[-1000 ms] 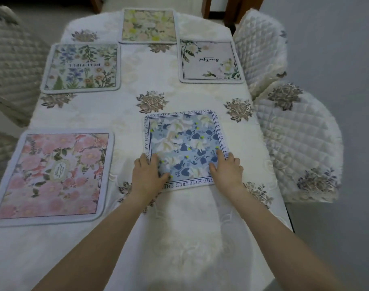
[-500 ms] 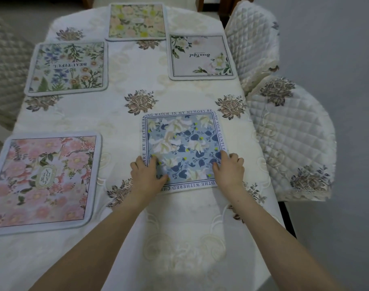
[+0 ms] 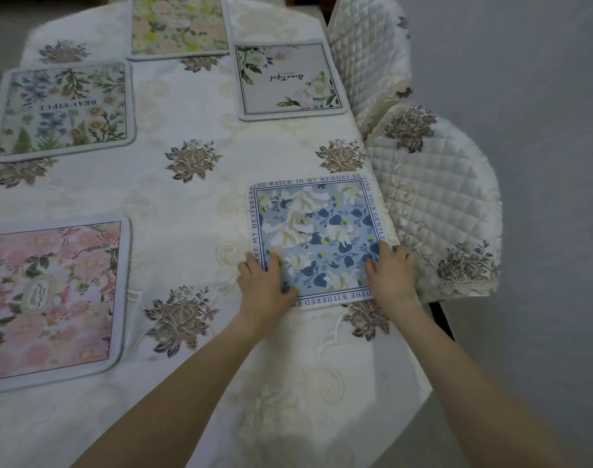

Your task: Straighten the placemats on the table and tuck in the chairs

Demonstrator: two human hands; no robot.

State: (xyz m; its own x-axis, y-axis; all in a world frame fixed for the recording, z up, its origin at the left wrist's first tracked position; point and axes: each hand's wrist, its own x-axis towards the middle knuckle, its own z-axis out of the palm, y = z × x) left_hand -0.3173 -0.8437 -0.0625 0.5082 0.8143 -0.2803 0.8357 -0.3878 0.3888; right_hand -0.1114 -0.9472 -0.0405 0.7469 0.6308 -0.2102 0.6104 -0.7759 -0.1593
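Observation:
A blue floral placemat [image 3: 317, 228] with lettering round its border lies near the table's right edge. My left hand [image 3: 266, 285] presses flat on its near left corner and my right hand [image 3: 391, 273] presses on its near right corner, fingers spread. Other placemats lie on the cream tablecloth [image 3: 194, 211]: a pink one [image 3: 49, 298] at near left, a blue-green one [image 3: 64, 109] at far left, a yellow one [image 3: 178, 25] at the far end, a white one [image 3: 288, 81] at far right.
Two chairs with quilted cream covers stand along the right side: the near chair [image 3: 437, 204] touches the table edge beside the blue mat, the far chair [image 3: 362, 59] sits beside the white mat. Grey floor [image 3: 541, 96] lies to the right.
Both hands have slid the blue placemat to the right, from the table's middle to its right edge beside the near chair. The other mats have not moved.

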